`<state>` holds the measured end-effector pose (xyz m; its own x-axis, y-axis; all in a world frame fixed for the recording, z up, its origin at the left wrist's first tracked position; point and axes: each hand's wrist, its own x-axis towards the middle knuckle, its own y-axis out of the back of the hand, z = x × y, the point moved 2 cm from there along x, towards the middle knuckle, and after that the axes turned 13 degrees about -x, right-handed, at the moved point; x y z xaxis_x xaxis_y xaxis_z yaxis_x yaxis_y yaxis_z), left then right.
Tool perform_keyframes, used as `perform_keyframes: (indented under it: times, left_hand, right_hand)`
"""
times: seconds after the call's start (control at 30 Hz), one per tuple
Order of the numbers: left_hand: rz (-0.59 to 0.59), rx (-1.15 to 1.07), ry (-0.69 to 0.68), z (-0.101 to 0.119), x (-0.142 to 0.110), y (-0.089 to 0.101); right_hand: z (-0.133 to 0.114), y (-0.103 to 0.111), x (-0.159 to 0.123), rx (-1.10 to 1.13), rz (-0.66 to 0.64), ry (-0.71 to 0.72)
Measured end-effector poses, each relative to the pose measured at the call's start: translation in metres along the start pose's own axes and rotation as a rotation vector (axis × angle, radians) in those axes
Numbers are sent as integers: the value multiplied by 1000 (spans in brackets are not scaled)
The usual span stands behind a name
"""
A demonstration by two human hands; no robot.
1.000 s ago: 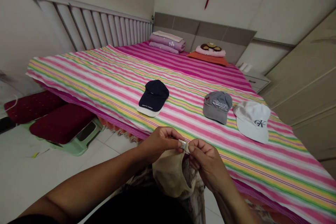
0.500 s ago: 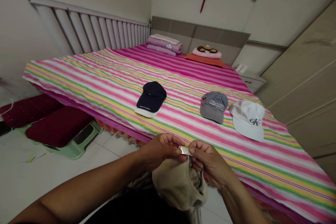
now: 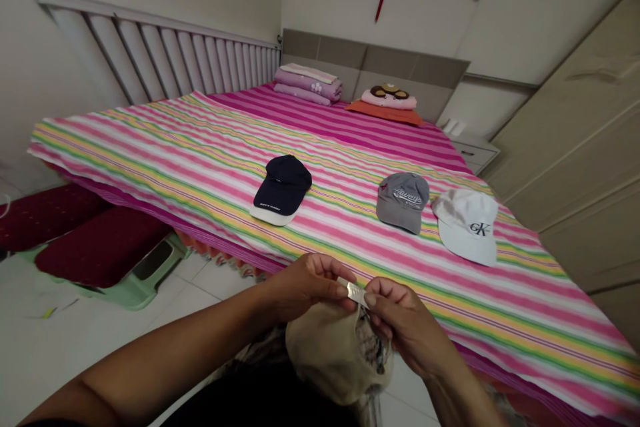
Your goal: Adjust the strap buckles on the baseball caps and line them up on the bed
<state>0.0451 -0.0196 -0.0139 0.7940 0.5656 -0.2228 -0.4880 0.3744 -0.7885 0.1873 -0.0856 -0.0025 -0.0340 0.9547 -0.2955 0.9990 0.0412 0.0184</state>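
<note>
A beige cap with a plaid lining hangs below my hands, in front of the bed's near edge. Its back strap carries a shiny metal buckle. My left hand pinches the buckle's left end between thumb and fingers. On the other side, my right hand is closed on the strap at the buckle's right end. A navy cap with a white brim edge lies on the bed beyond my left hand. To the right are a grey cap with lettering and a white cap marked CK.
The bed wears a striped cover. Folded purple bedding and a pink-and-orange pile lie near the headboard. Green stools with dark red tops stand at left, and a wardrobe at right.
More of the metal buckle now shows between my hands, and it tilts down to the right. My right hand has shifted slightly right and lower. The camera view has turned a little.
</note>
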Motion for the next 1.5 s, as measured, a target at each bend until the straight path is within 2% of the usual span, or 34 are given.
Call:
perform_keyframes:
  times: [0.1, 0.23, 0.47, 0.67, 0.87, 1.03, 1.2, 1.5]
  left_hand:
    - [-17, 35, -30, 1, 2, -1]
    - [16, 61, -65, 5, 3, 0]
    - [0, 72, -23, 5, 3, 0]
    - [13, 90, -33, 11, 4, -2]
    - [-33, 167, -10, 11, 6, -3]
    - [-17, 194, -12, 11, 6, -3]
    - [-72, 252, -1, 10, 7, -3]
    - [-37, 165, -12, 13, 9, -3]
  right_hand:
    - [-2, 0, 0, -29, 14, 13]
    - [-1, 3, -1, -82, -1, 0]
    - [1, 1, 1, -49, 7, 5]
    - [2, 1, -1, -34, -36, 4]
    - [1, 1, -2, -28, -2, 35]
    - [0, 2, -2, -80, 49, 26]
    - [-2, 0, -3, -115, 80, 41]
    - [-1, 3, -2, -86, 57, 21]
